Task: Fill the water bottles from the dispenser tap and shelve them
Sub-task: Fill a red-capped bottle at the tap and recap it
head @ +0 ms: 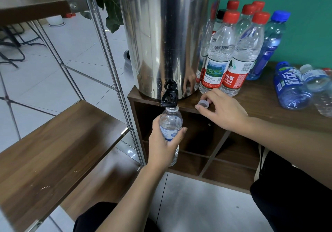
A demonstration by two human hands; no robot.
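we held the small clear bottle [170,123] upright under the black tap [169,96] of the steel dispenser [161,33], its open mouth right at the spout and its long axis running straight down from it. our left hand [161,147] gripped the bottle around its blue label, fingers curled behind and thumb across the front. the bottle hung in front of the open cubby below the counter [260,102], not resting on anything. whether water was running we could not tell, and the tap lever had no hand on it.

our right hand [222,111] lay on the counter edge just right of the tap, its fingers [210,95] and thumb pinching the loose cap [203,104], which sat flat on the wood. that hand was the nearer one to the tap lever, up and to its left, so we judged it the likely one to work it once the cap was let go.

behind stood red-capped bottles [221,51], touching the dispenser's right side, with blue bottles [291,86] lying on their sides further right. the wooden shelf [53,141] waited to our left.
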